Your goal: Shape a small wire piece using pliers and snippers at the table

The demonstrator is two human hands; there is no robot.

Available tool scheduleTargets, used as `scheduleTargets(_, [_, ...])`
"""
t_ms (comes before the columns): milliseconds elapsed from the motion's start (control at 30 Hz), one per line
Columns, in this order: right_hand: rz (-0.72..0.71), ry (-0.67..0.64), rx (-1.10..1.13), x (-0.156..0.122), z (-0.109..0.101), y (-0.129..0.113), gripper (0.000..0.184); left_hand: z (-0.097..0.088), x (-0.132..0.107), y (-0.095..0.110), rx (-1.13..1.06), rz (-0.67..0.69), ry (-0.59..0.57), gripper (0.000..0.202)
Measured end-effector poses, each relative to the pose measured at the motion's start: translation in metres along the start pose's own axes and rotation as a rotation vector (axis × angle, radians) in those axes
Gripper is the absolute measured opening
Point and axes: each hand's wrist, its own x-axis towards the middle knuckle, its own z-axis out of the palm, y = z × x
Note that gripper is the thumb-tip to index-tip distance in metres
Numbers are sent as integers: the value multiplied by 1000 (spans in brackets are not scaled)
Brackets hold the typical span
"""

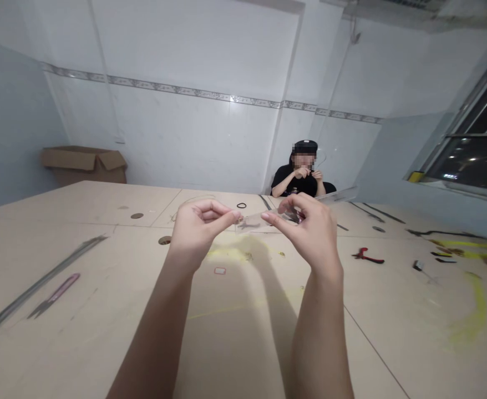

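Observation:
Both my hands are raised above the plywood table point(102, 310). My left hand point(197, 227) has its fingers curled and pinches the left end of a small clear plastic packet point(254, 221). My right hand point(310, 227) pinches the packet's right end, fingers closed around it. The packet stretches between the two hands and seems to hold something small and dark that I cannot make out.
A pink-handled snipper point(54, 296) and a long metal strip point(39, 282) lie at the left. Red pliers point(366, 256), a black hair tie point(241, 205), a small red loop point(219, 271) and yellow marks lie on the table. A person point(304, 177) sits at the far side. A cardboard box point(83, 164) stands back left.

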Motion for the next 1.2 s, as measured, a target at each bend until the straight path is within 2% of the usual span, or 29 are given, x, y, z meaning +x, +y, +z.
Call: scheduleTargets(1200, [88, -6, 35, 0, -2, 5, 46, 4, -2, -2, -27, 2, -16, 19])
